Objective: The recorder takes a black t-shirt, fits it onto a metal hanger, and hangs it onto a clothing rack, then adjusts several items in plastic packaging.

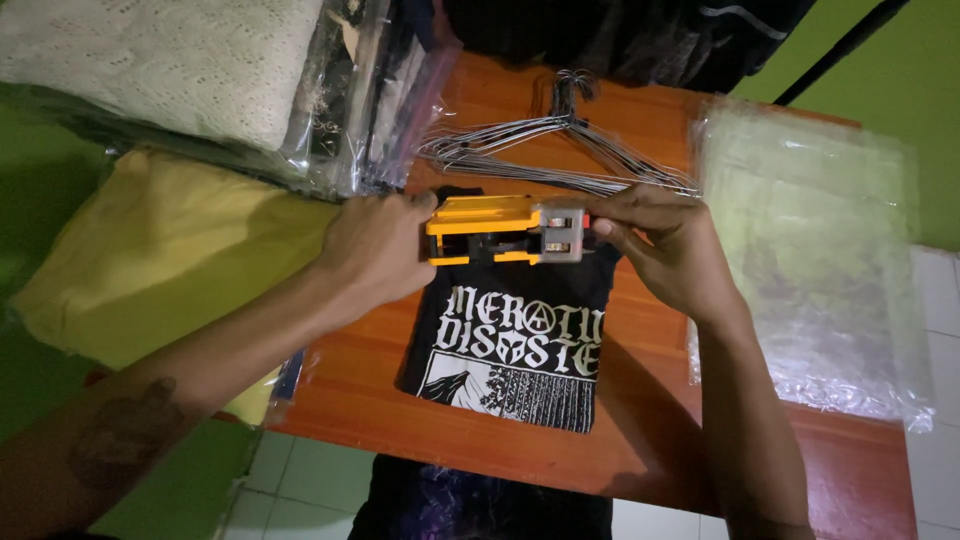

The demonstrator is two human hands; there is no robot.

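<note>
The left hand (375, 250) grasps the handle end of a yellow plastic tagging gun with a grey head (505, 231), fingers closed around it, and the right hand (665, 245) pinches the grey head of the same tool with its fingertips, so both hands hold the gun level between them. Just below the hands, a folded black T-shirt with a white print (515, 345) lies flat on the orange-brown wooden worktop (660, 440); its upper edge seems to be right under the gun, though I cannot tell if the tool touches the cloth. To do this step well, I judge that the left hand should keep the body of the gun steady while the right hand works only at the head, with small movements, because the parts there are little and easy to slip. The fingers of the right hand should stay away from the tip, which may be sharp. Beyond the hands lies a bundle of thin metal wire hangers (560, 150), and to the outer side of the right hand a stack of clear plastic bags (820, 270). Beside the left forearm there is a yellow cloth bundle (160, 250).
</note>
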